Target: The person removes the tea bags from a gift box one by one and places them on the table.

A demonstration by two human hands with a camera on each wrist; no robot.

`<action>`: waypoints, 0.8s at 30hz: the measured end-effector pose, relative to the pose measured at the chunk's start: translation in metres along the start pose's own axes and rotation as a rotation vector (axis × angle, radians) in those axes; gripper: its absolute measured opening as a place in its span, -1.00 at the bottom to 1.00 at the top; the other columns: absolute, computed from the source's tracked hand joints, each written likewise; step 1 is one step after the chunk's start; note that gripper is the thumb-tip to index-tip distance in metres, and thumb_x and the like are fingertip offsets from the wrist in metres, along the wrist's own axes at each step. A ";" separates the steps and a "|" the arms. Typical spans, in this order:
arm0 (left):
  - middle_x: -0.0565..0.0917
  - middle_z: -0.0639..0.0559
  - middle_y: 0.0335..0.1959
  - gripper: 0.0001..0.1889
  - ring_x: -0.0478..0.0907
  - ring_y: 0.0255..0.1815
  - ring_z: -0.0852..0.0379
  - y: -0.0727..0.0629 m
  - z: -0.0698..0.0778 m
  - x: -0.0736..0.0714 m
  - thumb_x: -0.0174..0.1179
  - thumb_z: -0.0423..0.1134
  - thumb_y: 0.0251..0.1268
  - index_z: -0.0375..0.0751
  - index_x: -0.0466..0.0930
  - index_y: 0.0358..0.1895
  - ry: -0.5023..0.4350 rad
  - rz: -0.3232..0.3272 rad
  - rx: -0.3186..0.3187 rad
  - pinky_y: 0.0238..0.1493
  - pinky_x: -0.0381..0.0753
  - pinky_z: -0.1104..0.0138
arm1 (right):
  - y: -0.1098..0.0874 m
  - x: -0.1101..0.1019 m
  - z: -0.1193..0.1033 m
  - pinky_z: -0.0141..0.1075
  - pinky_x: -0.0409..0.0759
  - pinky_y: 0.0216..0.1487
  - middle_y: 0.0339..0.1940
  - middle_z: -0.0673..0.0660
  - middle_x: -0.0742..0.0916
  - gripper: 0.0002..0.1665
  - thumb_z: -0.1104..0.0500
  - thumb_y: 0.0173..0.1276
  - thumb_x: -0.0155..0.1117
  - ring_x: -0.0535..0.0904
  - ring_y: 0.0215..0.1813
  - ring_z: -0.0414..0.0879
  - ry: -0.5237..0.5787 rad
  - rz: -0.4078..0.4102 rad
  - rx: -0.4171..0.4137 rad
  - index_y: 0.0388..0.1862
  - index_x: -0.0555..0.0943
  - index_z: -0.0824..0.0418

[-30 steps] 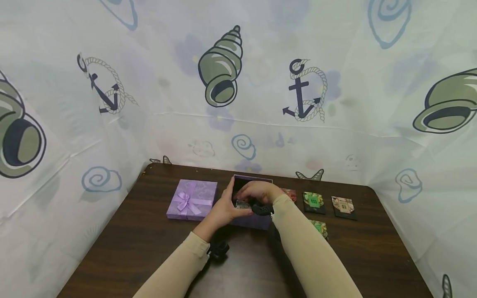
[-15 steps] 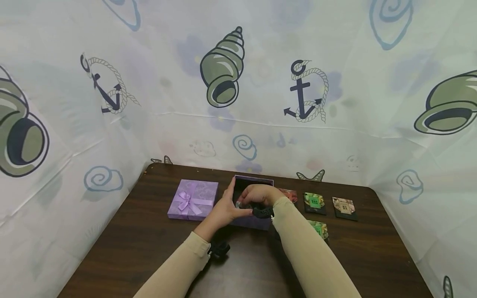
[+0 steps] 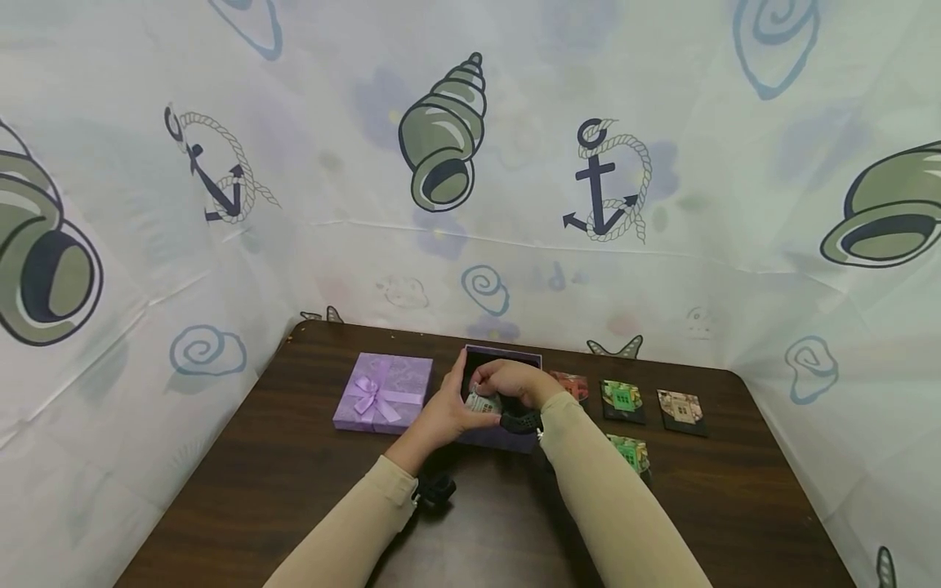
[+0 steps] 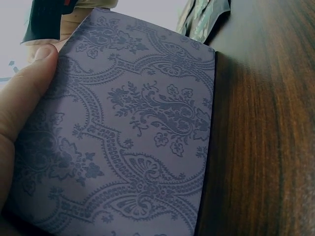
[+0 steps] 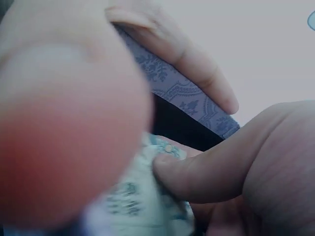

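Observation:
An open purple patterned box (image 3: 498, 440) with a dark inside is gripped at its left side by my left hand (image 3: 441, 418). In the left wrist view the thumb (image 4: 35, 81) lies along the edge of the patterned box wall (image 4: 142, 123). Over the box's opening, my right hand (image 3: 515, 381) pinches a small pale packet (image 3: 483, 403) between thumb and fingers. Dark print shows on the packet (image 5: 130, 201) in the right wrist view, where a blurred fingertip covers part of it. The left thumb reaches close to the packet's lower edge in the head view.
A purple lid (image 3: 382, 392) with a ribbon bow lies left of the box. To the right are a red packet (image 3: 573, 385), a green packet (image 3: 622, 400), a beige packet (image 3: 682, 410) and another green packet (image 3: 629, 452), partly behind the right sleeve. A patterned cloth backdrop (image 3: 353, 269) surrounds the table.
The packet in my right hand has turned, and more of its pale printed face shows. The right fingers have shifted slightly; the left hand keeps its hold on the box.

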State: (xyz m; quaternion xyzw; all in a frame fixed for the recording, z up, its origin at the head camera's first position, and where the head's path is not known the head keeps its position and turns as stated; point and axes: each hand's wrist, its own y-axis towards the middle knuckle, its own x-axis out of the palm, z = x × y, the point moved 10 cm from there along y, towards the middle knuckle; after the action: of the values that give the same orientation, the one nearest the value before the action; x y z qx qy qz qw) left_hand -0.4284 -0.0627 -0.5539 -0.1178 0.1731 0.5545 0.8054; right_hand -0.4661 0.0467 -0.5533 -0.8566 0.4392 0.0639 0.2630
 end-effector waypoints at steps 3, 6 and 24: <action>-0.10 -0.43 0.81 0.52 0.12 0.74 -0.49 0.000 0.000 0.000 0.74 0.09 0.05 0.18 -0.38 0.85 0.001 0.003 -0.001 0.55 0.40 -0.33 | -0.001 -0.001 -0.001 -0.27 0.66 -0.14 -0.14 0.10 0.71 -0.77 0.24 0.69 0.14 0.61 -0.16 -0.07 0.020 0.021 -0.014 0.05 0.73 0.26; -0.10 -0.42 0.81 0.51 0.19 0.71 -0.48 0.000 0.000 -0.001 0.73 0.13 0.05 0.20 -0.37 0.85 0.017 0.009 -0.001 0.52 0.44 -0.32 | -0.003 -0.003 -0.003 -0.14 0.69 0.13 0.07 0.14 0.75 -0.68 0.15 0.75 0.10 0.67 0.06 0.00 0.012 0.054 -0.028 0.17 0.74 0.25; -0.02 -0.38 0.81 0.54 0.20 0.72 -0.44 -0.001 0.001 -0.002 0.73 0.22 -0.01 0.14 -0.33 0.85 0.057 0.037 0.007 0.60 0.34 -0.34 | -0.016 -0.031 -0.016 0.09 0.42 0.58 0.50 0.22 0.51 -0.07 -0.49 0.63 -0.03 0.43 0.55 0.18 0.164 0.345 -0.234 0.57 0.39 0.19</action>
State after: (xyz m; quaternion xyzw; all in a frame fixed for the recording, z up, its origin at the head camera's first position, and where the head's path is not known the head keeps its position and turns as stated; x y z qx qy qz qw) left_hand -0.4283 -0.0649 -0.5523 -0.1272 0.2000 0.5651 0.7902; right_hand -0.4744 0.0684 -0.5226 -0.7957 0.5889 0.0886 0.1101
